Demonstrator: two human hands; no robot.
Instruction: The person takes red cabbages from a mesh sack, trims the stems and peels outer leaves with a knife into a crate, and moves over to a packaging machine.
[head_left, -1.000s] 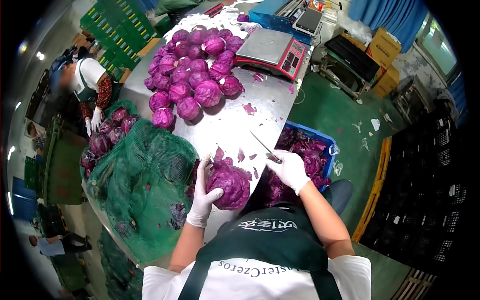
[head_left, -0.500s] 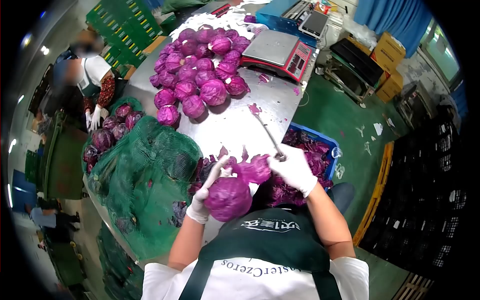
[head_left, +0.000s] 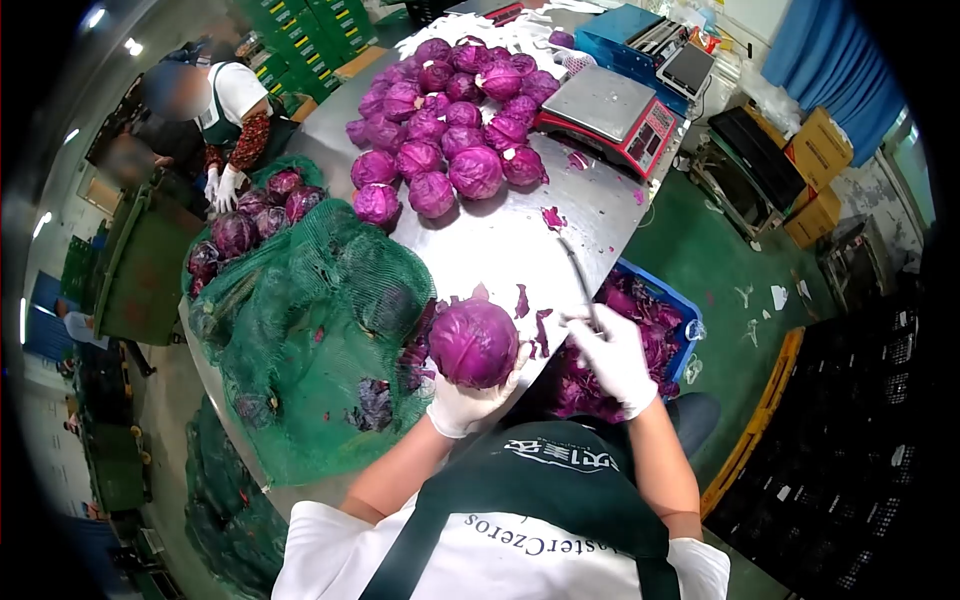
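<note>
My left hand (head_left: pixel 468 402), in a white glove, cups a red cabbage (head_left: pixel 473 343) from below, its fingers around the right side. The gloved right hand (head_left: pixel 615 362) is closed around a knife (head_left: pixel 578 268), whose thin blade points away over the table near a purple leaf scrap (head_left: pixel 554 217). Torn leaf pieces (head_left: pixel 541 330) lie between the two hands. Beneath my right hand is a blue crate (head_left: pixel 688 312) filled with loose purple leaves (head_left: pixel 655 350). Beyond the hands, a heap of red cabbages (head_left: pixel 474 172) rests on the metal table (head_left: pixel 480 245).
A green mesh sack (head_left: pixel 330 290) spreads over the table's left side, with darker cabbages (head_left: pixel 235 235) at its mouth. A red scale (head_left: pixel 610 115) stands at the back right. At far left a co-worker's gloved hands (head_left: pixel 225 188) reach towards those cabbages. Black crates (head_left: pixel 830 430) stand at right.
A large loose leaf between my hands has left the cabbage, and my right hand no longer has it. The cabbage is now turned and raised on my left palm. My view has shifted slightly.
</note>
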